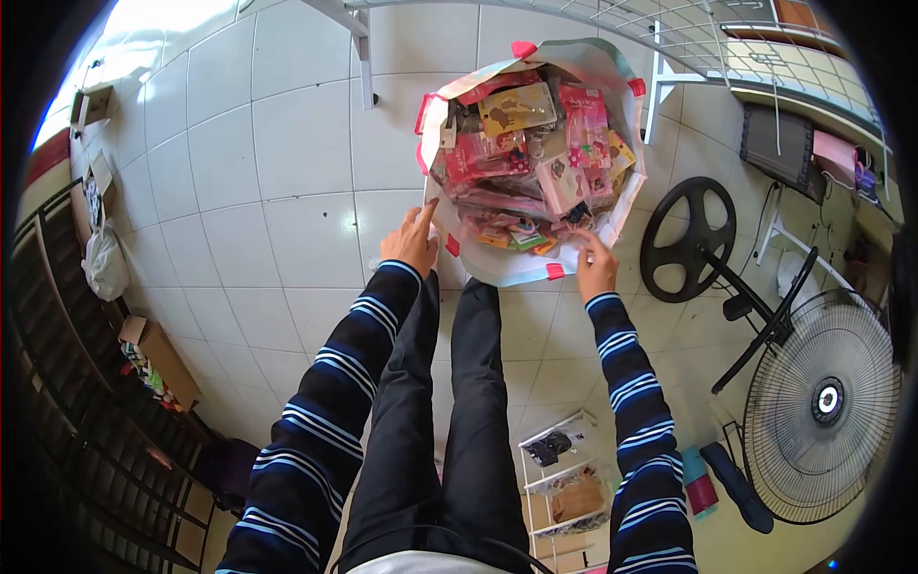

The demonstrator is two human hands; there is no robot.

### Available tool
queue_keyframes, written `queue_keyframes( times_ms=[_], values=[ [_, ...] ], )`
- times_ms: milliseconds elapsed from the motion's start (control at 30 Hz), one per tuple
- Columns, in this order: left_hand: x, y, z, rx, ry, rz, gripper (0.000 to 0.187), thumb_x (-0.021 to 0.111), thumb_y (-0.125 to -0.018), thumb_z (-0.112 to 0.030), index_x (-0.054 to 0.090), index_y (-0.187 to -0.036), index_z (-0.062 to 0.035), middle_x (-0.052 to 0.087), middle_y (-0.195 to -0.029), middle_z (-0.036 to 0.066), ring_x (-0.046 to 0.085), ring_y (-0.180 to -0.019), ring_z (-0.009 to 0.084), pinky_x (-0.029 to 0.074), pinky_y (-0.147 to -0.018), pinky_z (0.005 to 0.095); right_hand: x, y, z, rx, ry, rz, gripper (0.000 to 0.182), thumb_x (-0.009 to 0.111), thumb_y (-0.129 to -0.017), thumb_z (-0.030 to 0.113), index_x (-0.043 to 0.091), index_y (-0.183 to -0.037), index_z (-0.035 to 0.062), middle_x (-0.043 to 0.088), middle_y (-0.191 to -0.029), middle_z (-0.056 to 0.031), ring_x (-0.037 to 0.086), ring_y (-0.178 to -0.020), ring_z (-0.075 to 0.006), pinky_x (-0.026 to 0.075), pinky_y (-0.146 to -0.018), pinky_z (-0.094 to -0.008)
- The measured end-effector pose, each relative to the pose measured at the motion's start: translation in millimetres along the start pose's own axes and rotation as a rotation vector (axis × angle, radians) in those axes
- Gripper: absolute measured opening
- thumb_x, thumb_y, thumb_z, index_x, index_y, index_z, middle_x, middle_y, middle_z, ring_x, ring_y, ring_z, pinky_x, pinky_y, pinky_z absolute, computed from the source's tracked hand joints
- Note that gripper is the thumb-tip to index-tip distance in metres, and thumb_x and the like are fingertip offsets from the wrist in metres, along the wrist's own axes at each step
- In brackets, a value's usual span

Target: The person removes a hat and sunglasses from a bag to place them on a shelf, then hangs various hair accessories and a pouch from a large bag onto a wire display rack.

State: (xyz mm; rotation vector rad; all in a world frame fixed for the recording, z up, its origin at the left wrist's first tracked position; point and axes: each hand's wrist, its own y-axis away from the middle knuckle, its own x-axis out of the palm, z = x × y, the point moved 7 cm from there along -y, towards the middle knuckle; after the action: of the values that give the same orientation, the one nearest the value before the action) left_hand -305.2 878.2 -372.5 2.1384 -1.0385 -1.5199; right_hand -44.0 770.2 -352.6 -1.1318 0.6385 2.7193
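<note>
A large white bag (612,222) with pink handle tabs stands open on the tiled floor in front of my legs. It is full of packaged items (535,158), mostly pink and yellow cards in clear wrap. My left hand (413,241) touches the bag's near left rim with fingers stretched out and apart. My right hand (595,264) rests on the near right rim, fingers pinched on the bag's edge. Both arms wear dark blue sleeves with white stripes.
A pedestal fan (820,402) lies tilted at the right, its black round base (687,239) near the bag. A small white wire rack (564,478) stands by my right leg. Cardboard boxes (158,359) and a dark rack line the left wall. A white wire shelf (669,29) is beyond the bag.
</note>
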Motion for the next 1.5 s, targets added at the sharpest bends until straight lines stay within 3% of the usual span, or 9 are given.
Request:
queue_keyframes(
  times_ms=[133,200,333,500,700,800,1000,1267,1500],
  values=[
    [-3,1,-5,0.008,-0.001,-0.010,0.056,0.053,-0.070,-0.015,0.028,-0.120,-0.0209,0.047,-0.105,0.011,0.053,-0.078,0.0313,0.045,-0.064,0.0383,0,-30,-20,0.161,0.197,-0.256,0.045,0.053,-0.063,-0.001,0.041,-0.107,0.0034,0.050,-0.095,-0.0198,0.049,-0.089,-0.0326,0.039,-0.077,-0.0383],
    [-2,4,-9,0.004,-0.018,0.002,0.057,0.053,-0.070,-0.015,0.027,-0.120,-0.0210,0.047,-0.105,0.011,0.053,-0.078,0.0311,0.045,-0.065,0.0378,14,-51,-25,0.477,0.254,-0.049,0.044,0.057,-0.061,0.001,0.042,-0.103,0.0028,0.049,-0.097,-0.0201,0.047,-0.092,-0.0338,0.038,-0.078,-0.0399],
    [-7,3,-13,-0.004,0.003,0.007,0.057,0.054,-0.070,-0.016,0.028,-0.121,-0.0207,0.047,-0.104,0.011,0.054,-0.078,0.0301,0.045,-0.065,0.0371,16,-55,-26,0.500,0.372,-0.018,0.030,0.059,-0.063,0.006,0.047,-0.090,0.0043,0.055,-0.080,-0.0190,0.052,-0.079,-0.0341,0.040,-0.071,-0.0405],
    [-8,5,-20,-0.004,0.021,-0.018,0.055,0.054,-0.070,-0.017,0.030,-0.120,-0.0183,0.047,-0.106,0.010,0.055,-0.077,0.0283,0.045,-0.066,0.0363,-6,-25,14,0.044,0.195,-0.120,0.016,0.053,-0.072,0.014,0.052,-0.078,0.0000,0.052,-0.076,-0.0174,0.050,-0.071,-0.0351,0.038,-0.063,-0.0409],
    [-33,43,-72,0.186,0.189,-0.155,0.059,0.060,-0.066,-0.033,0.035,-0.116,-0.0114,0.045,-0.109,0.015,0.054,-0.081,0.0303,0.045,-0.065,0.0368,7,33,88,0.024,-0.117,0.023,0.016,0.050,-0.076,0.012,0.052,-0.087,0.0009,0.049,-0.077,-0.0141,0.050,-0.071,-0.0315,0.040,-0.062,-0.0361],
    [6,56,-82,0.181,0.588,0.262,0.055,0.064,-0.065,-0.034,0.046,-0.105,-0.0015,0.056,-0.086,0.014,0.056,-0.074,0.0227,0.043,-0.068,0.0286,20,52,124,-0.068,-0.206,0.052,0.022,0.052,-0.070,0.001,0.051,-0.092,0.0021,0.049,-0.082,-0.0119,0.050,-0.074,-0.0288,0.041,-0.064,-0.0343],
    [14,68,-65,0.004,1.091,0.412,0.035,0.059,-0.072,-0.021,0.049,-0.101,-0.0020,0.055,-0.075,0.005,0.048,-0.059,0.0072,0.041,-0.049,0.0217,14,51,139,-0.129,-0.327,0.057,0.027,0.051,-0.070,0.000,0.051,-0.097,0.0018,0.050,-0.091,-0.0110,0.052,-0.080,-0.0251,0.043,-0.066,-0.0304],
    [-25,96,-95,0.028,1.253,0.584,0.045,0.059,-0.072,-0.016,0.041,-0.111,-0.0056,0.051,-0.082,0.007,0.049,-0.060,0.0104,0.039,-0.042,0.0206,-2,52,130,0.348,-1.140,0.063,0.027,0.055,-0.076,0.014,0.050,-0.097,-0.0015,0.054,-0.089,-0.0056,0.052,-0.076,-0.0087,0.044,-0.063,-0.0203],
    [-128,179,-147,0.349,1.062,0.391,0.051,0.059,-0.072,-0.017,0.035,-0.116,-0.0034,0.051,-0.100,0.009,0.049,-0.089,0.0169,0.038,-0.078,0.0296,-73,83,199,0.283,-1.216,0.056,0.016,0.056,-0.075,0.014,0.053,-0.087,0.0029,0.054,-0.076,-0.0009,0.050,-0.064,-0.0061,0.041,-0.054,-0.0179]
  ],
)
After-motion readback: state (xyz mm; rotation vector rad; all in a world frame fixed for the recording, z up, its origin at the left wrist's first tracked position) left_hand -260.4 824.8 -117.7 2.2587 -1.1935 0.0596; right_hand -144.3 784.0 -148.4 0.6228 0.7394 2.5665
